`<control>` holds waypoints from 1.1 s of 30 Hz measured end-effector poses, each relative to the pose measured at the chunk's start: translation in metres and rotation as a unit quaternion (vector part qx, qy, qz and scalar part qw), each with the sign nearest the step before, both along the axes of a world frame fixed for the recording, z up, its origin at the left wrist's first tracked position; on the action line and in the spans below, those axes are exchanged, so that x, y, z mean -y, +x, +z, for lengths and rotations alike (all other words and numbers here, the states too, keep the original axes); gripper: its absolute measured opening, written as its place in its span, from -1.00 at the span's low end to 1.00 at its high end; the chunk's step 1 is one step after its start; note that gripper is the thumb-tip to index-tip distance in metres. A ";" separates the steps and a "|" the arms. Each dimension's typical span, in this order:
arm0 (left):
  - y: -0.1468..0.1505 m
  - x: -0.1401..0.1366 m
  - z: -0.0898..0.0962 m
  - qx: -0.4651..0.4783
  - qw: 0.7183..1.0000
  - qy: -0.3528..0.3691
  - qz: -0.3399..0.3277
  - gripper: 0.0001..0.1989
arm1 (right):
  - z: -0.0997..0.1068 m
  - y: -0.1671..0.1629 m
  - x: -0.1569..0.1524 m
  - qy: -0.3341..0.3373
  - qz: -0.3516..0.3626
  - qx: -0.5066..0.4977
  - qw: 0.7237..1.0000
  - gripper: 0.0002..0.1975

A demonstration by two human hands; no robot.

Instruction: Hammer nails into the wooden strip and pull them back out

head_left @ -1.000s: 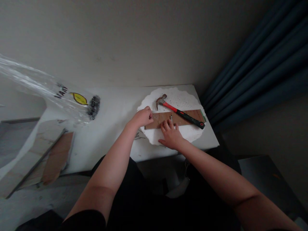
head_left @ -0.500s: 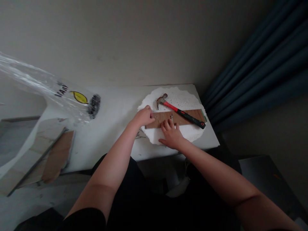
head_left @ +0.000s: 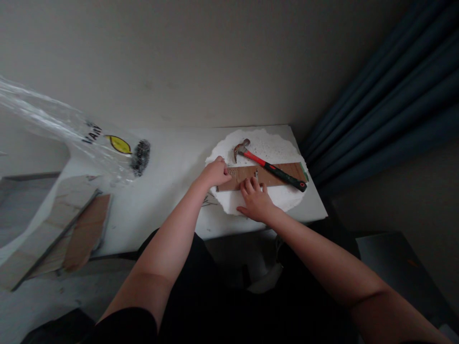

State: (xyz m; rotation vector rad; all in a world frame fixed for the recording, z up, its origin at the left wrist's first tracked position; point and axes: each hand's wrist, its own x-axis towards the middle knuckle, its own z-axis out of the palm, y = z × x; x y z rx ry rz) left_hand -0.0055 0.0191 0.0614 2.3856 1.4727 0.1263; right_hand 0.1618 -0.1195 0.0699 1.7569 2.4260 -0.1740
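Observation:
A brown wooden strip (head_left: 283,175) lies flat across a white, ragged-edged round sheet (head_left: 274,143). My left hand (head_left: 216,172) is closed at the strip's left end; whatever its fingers pinch is hidden. Spread over the front edge of the strip, my right hand (head_left: 256,200) rests with fingers apart. Just beyond those fingertips a small pale piece (head_left: 256,173) sits on the strip. A claw hammer (head_left: 263,163) with a red and black handle lies beyond my hands, its head on the sheet and its handle crossing the strip's right part.
Several thin nail-like bits (head_left: 209,200) lie on the white table (head_left: 172,191) by the sheet. At left are wooden boards (head_left: 86,231) and a clear plastic bag (head_left: 93,138) with a yellow print. A blue curtain (head_left: 394,95) hangs at right, and a wall stands behind.

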 end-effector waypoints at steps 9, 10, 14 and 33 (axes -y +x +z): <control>0.000 -0.001 -0.001 -0.003 1.000 0.002 -0.004 -0.87 | -0.001 0.000 0.000 0.003 0.001 0.003 1.000 -0.12; 0.000 -0.001 -0.001 0.000 1.000 0.004 -0.006 -0.87 | -0.001 0.000 0.000 0.002 0.002 0.005 1.000 -0.11; -0.002 -0.002 -0.002 0.009 1.000 0.006 -0.008 -0.87 | -0.001 0.000 -0.001 -0.004 0.002 0.004 1.000 -0.11; 0.004 0.003 0.002 -0.025 0.999 0.006 0.020 -0.83 | 0.000 -0.001 0.000 0.000 -0.003 0.000 1.000 -0.13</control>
